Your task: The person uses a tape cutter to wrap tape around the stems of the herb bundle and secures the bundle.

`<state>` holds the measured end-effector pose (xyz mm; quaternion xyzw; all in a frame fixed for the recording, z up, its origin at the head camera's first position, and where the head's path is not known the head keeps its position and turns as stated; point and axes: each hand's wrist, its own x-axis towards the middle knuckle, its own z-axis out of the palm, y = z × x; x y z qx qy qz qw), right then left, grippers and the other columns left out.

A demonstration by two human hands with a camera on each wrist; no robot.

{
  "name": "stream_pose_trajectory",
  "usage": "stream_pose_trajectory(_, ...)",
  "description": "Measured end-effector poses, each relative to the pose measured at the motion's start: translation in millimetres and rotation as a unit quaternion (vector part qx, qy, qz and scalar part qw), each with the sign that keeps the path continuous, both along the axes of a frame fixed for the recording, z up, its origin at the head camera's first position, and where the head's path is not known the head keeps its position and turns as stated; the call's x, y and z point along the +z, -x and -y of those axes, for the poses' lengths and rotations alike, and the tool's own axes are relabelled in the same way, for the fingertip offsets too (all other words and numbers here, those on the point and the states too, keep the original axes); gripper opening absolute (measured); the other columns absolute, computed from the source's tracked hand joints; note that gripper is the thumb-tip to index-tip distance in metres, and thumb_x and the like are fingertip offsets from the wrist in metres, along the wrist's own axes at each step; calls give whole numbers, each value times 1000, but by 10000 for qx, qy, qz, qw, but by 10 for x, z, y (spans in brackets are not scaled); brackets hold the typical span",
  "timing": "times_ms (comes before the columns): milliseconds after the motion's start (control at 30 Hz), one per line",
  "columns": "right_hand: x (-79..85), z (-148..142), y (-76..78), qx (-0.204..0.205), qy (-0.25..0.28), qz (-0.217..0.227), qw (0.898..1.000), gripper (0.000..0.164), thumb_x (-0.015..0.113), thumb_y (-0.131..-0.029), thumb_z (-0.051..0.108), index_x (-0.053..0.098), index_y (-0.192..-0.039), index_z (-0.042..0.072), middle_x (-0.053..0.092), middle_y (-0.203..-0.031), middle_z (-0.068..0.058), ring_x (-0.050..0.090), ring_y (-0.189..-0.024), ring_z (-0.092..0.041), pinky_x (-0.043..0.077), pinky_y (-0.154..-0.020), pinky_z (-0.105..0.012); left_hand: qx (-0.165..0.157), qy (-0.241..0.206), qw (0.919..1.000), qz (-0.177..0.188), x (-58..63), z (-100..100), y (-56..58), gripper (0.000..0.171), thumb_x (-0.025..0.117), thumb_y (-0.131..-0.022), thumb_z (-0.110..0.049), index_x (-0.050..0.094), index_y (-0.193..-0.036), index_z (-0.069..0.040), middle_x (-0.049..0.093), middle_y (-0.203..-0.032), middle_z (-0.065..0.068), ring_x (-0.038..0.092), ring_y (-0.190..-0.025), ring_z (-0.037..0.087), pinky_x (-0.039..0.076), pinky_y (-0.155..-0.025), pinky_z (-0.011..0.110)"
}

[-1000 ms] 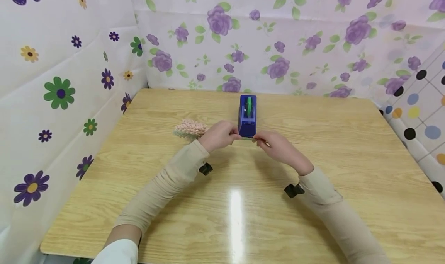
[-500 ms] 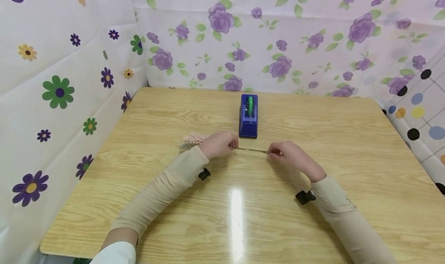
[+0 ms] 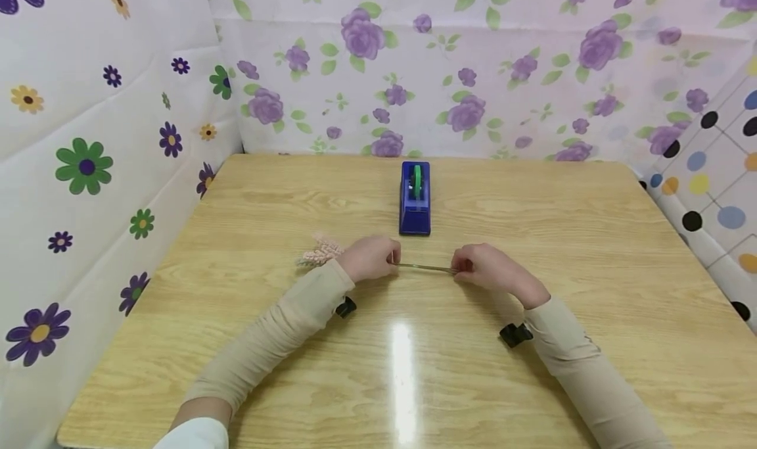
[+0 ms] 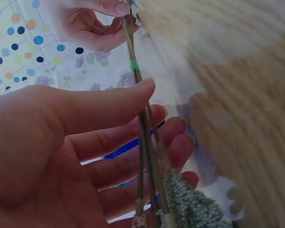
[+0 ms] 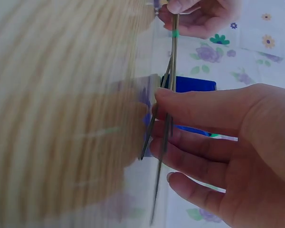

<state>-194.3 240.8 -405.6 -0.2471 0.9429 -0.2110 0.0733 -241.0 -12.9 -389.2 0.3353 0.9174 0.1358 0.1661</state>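
Observation:
Both hands hold a small bunch of dried-looking flowers by its thin stems (image 3: 424, 267), which run level between them. My left hand (image 3: 371, 257) pinches the stems near the pink and pale green flower heads (image 3: 321, 250). In the left wrist view a pale green head (image 4: 192, 202) hangs below the thumb. The right hand (image 3: 493, 270) pinches the stems towards their loose ends (image 5: 157, 185). A narrow band of green tape (image 5: 175, 33) circles the stems between the hands. Beyond them stands a blue tape dispenser (image 3: 415, 199) with a green roll in it.
A wooden table (image 3: 331, 377) lies under the hands. Patterned cloths surround it: purple roses on the back cloth (image 3: 520, 35), flowers on the left cloth (image 3: 118, 192), dots on the right cloth (image 3: 718, 192).
Both hands have drawn the stems back from the tape dispenser's front edge, towards the person. The right hand has moved farther from the left, so more stem shows. The dispenser has stayed in place.

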Motion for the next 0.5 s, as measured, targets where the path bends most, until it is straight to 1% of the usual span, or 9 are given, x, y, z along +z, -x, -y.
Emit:
stream_pose_trajectory(100, -4, 8, 9, 42, -87, -8, 10000, 7, 73, -85, 11, 69, -89, 8, 64, -83, -2, 53, -73, -10, 45, -67, -26, 80, 29, 9999, 70, -13, 43, -26, 19, 71, -89, -22, 67, -101, -7, 70, -96, 7, 62, -84, 17, 52, -80, 33)
stream_pose_trajectory(167, 10, 14, 10, 38, -106, 40, 9999, 8, 74, -84, 12, 69, -89, 8, 64, -86, -3, 54, -76, -12, 46, -70, -28, 118, 67, 9999, 64, 5, 77, -41, 25, 72, -88, -25, 66, -105, -7, 70, -96, 6, 62, -83, 17, 52, -79, 32)
stream_pose_trajectory(300, 69, 2, 12, 72, -141, 82, 9998, 10, 74, -85, 14, 69, -92, 8, 64, -89, -4, 57, -81, -14, 49, -75, -32, 135, 178, 9997, 68, 94, 121, -34, 35, 71, -89, -29, 62, -114, -7, 69, -96, 6, 62, -82, 18, 52, -77, 33)
stream_pose_trajectory(400, 119, -11, 21, 133, -188, 47, 9997, 10, 72, -87, 15, 70, -93, 8, 65, -91, -4, 59, -82, -15, 50, -77, -33, 62, 220, 9997, 53, 167, 136, -2, 36, 67, -91, -31, 60, -118, -7, 68, -98, 7, 61, -83, 18, 51, -76, 32)
stream_pose_trajectory(433, 133, -16, 25, 158, -194, 25, 9997, 9, 70, -88, 15, 70, -93, 8, 65, -91, -4, 59, -82, -15, 50, -76, -33, 36, 207, 9998, 33, 185, 138, 11, 36, 65, -93, -31, 60, -120, -7, 67, -99, 7, 61, -83, 18, 51, -76, 32)
stream_pose_trajectory(500, 148, -28, 38, 199, -173, -37, 9996, 7, 68, -90, 15, 71, -92, 8, 66, -90, -4, 59, -81, -13, 50, -75, -32, 77, 15, 9999, 69, 218, 138, 36, 40, 61, -96, -31, 56, -128, -7, 67, -101, 7, 62, -82, 18, 52, -73, 31)
